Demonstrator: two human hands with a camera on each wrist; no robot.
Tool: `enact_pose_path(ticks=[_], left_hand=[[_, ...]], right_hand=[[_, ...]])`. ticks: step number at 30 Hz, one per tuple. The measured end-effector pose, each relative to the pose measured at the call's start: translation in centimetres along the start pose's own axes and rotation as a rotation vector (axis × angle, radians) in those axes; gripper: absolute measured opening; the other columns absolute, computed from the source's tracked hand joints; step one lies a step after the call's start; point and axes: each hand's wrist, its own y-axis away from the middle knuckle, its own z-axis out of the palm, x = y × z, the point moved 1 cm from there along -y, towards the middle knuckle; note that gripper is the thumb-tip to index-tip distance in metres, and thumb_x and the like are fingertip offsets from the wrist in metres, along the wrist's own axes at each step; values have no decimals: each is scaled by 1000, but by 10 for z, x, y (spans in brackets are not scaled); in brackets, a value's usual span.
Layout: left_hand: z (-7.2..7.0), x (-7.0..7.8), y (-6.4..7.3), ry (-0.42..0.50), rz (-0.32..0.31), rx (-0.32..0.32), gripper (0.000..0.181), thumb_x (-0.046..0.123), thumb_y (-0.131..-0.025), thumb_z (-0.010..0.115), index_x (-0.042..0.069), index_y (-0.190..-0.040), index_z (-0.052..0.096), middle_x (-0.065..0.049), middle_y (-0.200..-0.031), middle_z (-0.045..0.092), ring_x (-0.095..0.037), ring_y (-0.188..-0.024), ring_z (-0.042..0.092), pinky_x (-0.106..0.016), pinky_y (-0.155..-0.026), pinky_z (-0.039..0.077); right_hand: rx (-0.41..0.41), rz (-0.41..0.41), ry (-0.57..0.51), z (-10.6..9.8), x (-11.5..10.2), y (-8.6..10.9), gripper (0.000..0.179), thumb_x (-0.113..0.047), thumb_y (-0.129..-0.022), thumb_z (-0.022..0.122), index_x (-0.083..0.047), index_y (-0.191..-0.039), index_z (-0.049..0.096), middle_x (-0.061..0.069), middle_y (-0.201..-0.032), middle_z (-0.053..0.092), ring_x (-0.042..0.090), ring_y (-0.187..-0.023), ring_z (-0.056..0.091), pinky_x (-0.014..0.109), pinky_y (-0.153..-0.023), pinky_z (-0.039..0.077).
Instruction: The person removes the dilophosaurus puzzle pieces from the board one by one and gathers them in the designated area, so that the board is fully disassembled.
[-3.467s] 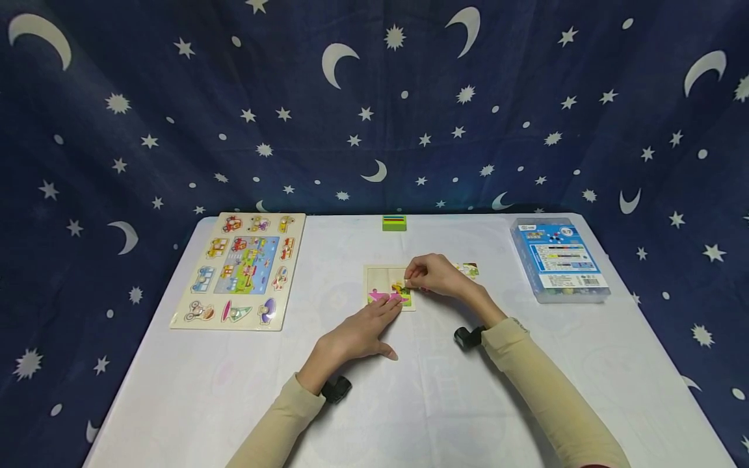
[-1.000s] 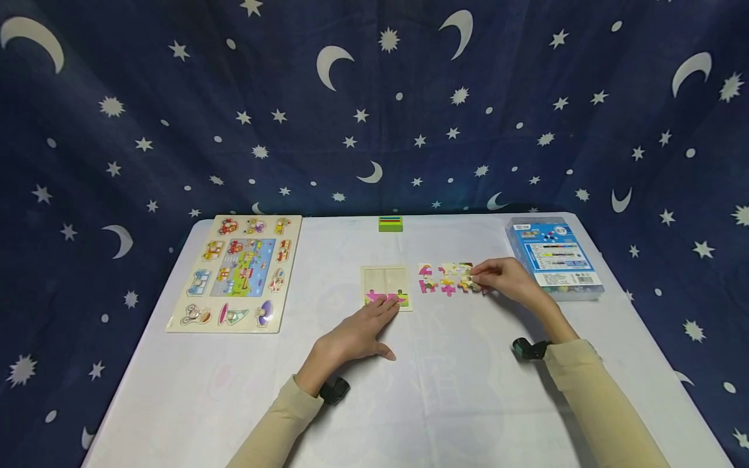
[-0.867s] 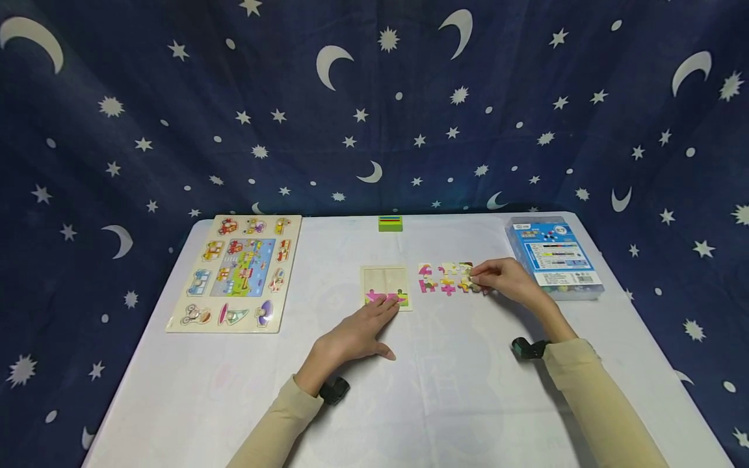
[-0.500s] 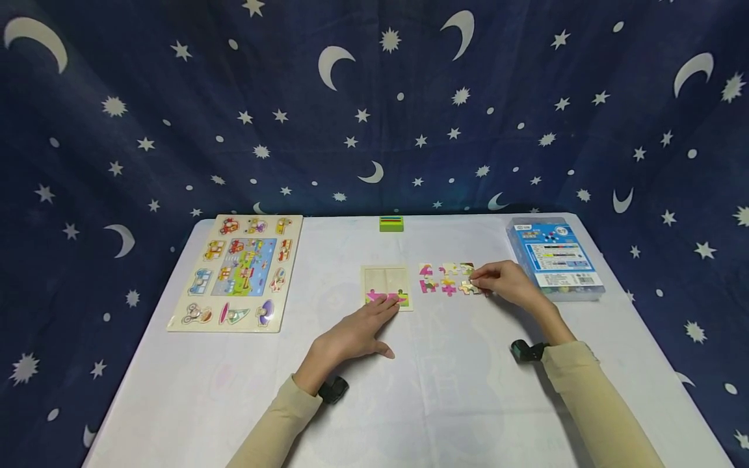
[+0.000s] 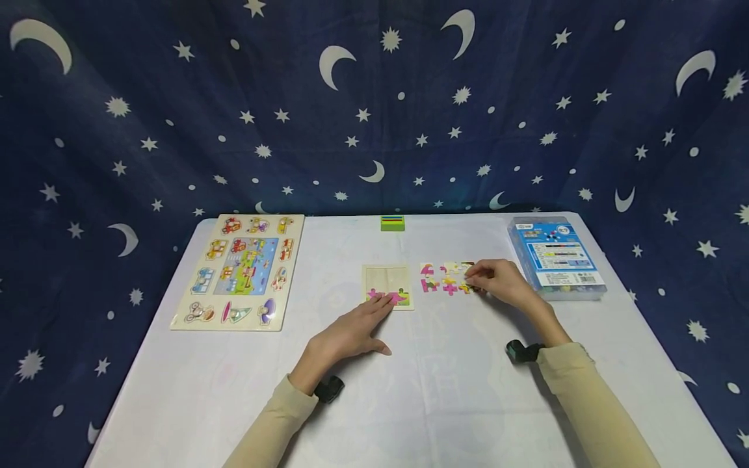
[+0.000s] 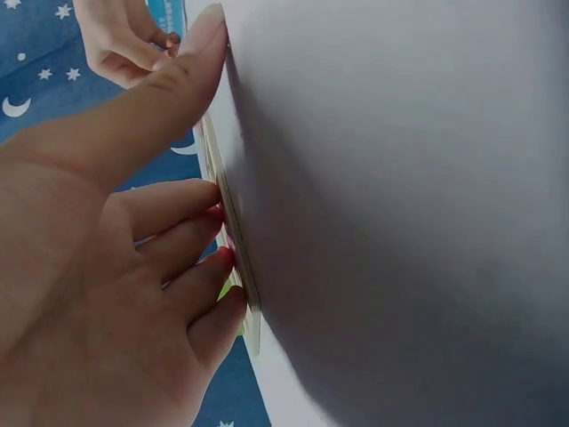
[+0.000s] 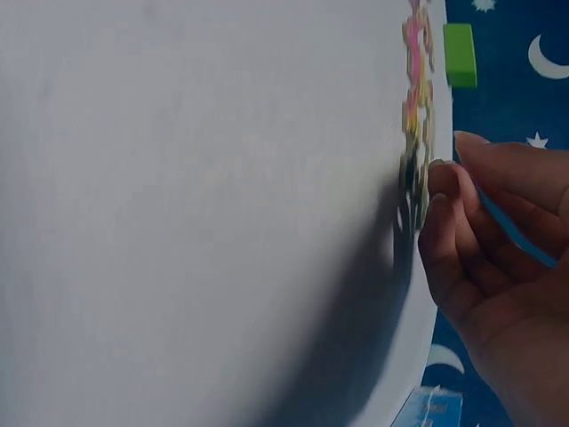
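A small square wooden puzzle tray [image 5: 387, 267] lies mid-table, with pink and green pieces [image 5: 400, 298] along its near side. My left hand [image 5: 351, 333] rests its straight fingertips on the tray's near edge, thumb spread away; the left wrist view shows the fingertips at the tray's rim. Right of the tray are several loose puzzle pieces [image 5: 449, 286]. My right hand [image 5: 504, 283] is at their right end, thumb and fingers curled together at a puzzle piece [image 5: 465, 287], which the fingertips mostly hide. In the right wrist view the fingertips [image 7: 442, 178] meet the row of pieces.
At the left lies a large wooden peg puzzle board [image 5: 292, 273] with vehicle shapes. A clear plastic box with a blue label [image 5: 558, 257] stands right of my right hand. A small green block [image 5: 393, 224] sits at the table's back edge.
My right hand has moved from the tray to the loose pieces at the right. The yellowish piece seen above the tray's near row is gone from there. My left hand has barely shifted.
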Motion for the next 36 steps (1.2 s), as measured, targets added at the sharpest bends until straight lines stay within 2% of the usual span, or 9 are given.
enact_pose_path(ticks=[10,17,27,36], left_hand=[[-2,0,-1,11,-17,-35,103,34,-84,86,9,-164,26,-7,-172,21,-25,-160,18,-46,-126,26],[-2,0,-2,32,-29,-50,102,33,-84,86,9,-164,27,-6,-172,21,-25,-160,17,-46,-126,26],[-3,-1,-2,44,-19,-45,101,31,-84,85,8,-163,27,-9,-171,23,-28,-160,18,-46,-126,26],[-2,-1,-3,48,-21,-36,101,30,-83,86,7,-163,28,-10,-171,24,-27,-160,18,-47,-126,25]], right_hand=[[-31,-84,-90,21,-21,-5,16,-16,-95,75,-5,-106,78,8,-92,76,19,-73,62,25,-62,50],[-87,-84,-125,36,-37,-12,18,-16,-94,75,-3,-108,77,8,-83,74,21,-69,63,25,-61,51],[-162,-155,-180,55,-55,-24,15,-12,-94,75,-2,-105,78,8,-85,75,19,-69,65,27,-62,54],[-193,-188,-171,66,-65,-32,14,-9,-94,73,-2,-105,78,6,-82,75,15,-67,65,25,-60,53]])
